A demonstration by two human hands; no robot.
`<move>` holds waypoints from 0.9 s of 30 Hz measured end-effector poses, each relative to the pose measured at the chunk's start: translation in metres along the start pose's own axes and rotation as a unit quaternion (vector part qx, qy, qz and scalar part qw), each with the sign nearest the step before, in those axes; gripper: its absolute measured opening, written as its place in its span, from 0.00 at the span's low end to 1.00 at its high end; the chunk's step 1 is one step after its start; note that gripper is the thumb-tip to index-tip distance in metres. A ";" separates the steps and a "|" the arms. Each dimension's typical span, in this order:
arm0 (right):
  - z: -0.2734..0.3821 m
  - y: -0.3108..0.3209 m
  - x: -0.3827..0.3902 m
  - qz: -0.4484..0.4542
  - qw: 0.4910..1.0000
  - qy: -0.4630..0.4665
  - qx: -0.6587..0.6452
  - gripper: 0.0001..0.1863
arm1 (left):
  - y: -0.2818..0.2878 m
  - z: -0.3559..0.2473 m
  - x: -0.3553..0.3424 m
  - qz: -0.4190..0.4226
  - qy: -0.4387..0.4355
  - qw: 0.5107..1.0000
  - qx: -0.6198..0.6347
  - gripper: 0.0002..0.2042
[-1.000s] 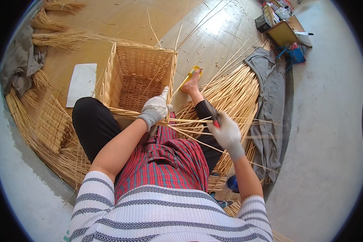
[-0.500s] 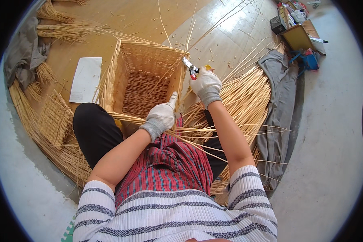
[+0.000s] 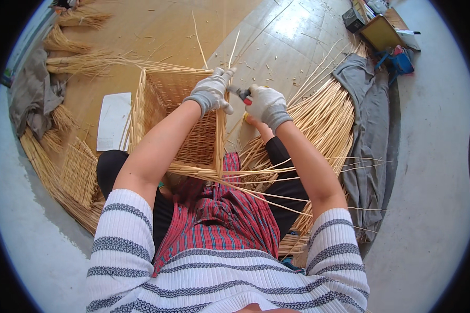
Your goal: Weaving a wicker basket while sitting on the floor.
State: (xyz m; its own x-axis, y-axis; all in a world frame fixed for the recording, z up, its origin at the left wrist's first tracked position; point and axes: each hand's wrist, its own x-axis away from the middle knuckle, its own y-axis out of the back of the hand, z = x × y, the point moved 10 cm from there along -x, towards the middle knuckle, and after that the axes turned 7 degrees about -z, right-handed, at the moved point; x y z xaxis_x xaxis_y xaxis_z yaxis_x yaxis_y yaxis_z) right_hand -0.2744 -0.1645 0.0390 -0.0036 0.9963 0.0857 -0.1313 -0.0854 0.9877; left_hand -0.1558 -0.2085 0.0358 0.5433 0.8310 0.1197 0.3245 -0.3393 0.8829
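Note:
A square wicker basket (image 3: 142, 117) stands between my knees, its open top toward me. My left hand (image 3: 213, 89), in a white knitted glove, grips the basket's far right corner, its fingers at the rim where loose rods stick up. My right hand (image 3: 266, 103), gloved too, is closed round a pair of pruning shears (image 3: 240, 93) with red on the handles. The blades point left, close beside the left hand and the rim. Whether they touch a rod is too blurred to tell. Long loose rods (image 3: 256, 171) stick out to the right from the basket's near right corner.
A big bundle of peeled rods (image 3: 324, 120) lies at the right beside a grey cloth (image 3: 369, 141). A flat woven panel (image 3: 79, 172), a white sheet (image 3: 114, 122) and more bundles (image 3: 83, 61) lie at the left. Cut bits litter the floor; a blue bag (image 3: 400, 62) stands far right.
My left hand has moved from the basket's near right side up to its far right corner. The shears have dropped slightly and turned more level. The basket has shifted a little left and toward me.

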 end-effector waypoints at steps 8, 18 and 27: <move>-0.174 -0.031 0.074 0.015 0.998 -0.067 0.005 0.30 | -0.015 0.032 0.022 -0.158 0.037 0.982 0.093 0.60; -0.203 -0.072 0.116 -0.093 0.993 -0.066 -0.042 0.22 | -0.026 0.067 0.023 -0.170 0.068 0.983 0.027 0.66; 0.094 -0.059 0.130 -0.151 0.925 -0.095 -0.336 0.26 | -0.020 0.061 0.029 -0.191 0.030 0.981 0.003 0.63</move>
State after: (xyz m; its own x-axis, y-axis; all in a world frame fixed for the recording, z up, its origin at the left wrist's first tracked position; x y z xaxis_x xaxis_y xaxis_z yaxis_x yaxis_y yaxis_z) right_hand -0.1736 -0.0305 0.0044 0.2998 0.9492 -0.0958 -0.6847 0.2840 0.6713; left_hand -0.0992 -0.2045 -0.0064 0.3354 0.9222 -0.1925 0.5007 -0.0014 0.8656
